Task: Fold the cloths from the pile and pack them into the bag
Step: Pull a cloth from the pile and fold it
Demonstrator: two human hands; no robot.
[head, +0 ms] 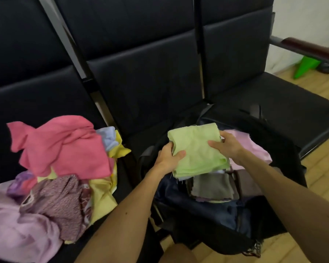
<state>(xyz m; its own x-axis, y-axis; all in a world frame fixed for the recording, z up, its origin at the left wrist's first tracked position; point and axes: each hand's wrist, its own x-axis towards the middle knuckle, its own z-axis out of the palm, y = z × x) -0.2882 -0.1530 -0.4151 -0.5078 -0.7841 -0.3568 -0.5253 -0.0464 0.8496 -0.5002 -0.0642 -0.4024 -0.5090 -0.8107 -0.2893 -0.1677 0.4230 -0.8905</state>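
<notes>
The folded green cloth (198, 150) sits between both hands above the open black bag (273, 186), which rests on a dark padded seat (150, 92). The left hand (169, 158) has its grip curled round the cloth's near left edge, thumb lying on top; the right hand (227, 145) pinches the right edge, thumb on top and fingers tucked behind. The cloth is a soft, fuzzy square of several layers. Under it in the bag lie a flat grey cloth (213, 186) and a pale pink cloth (254, 149). To the left lies the crumpled pile (61, 168), topped by a rumpled coral-pink cloth (65, 145).
</notes>
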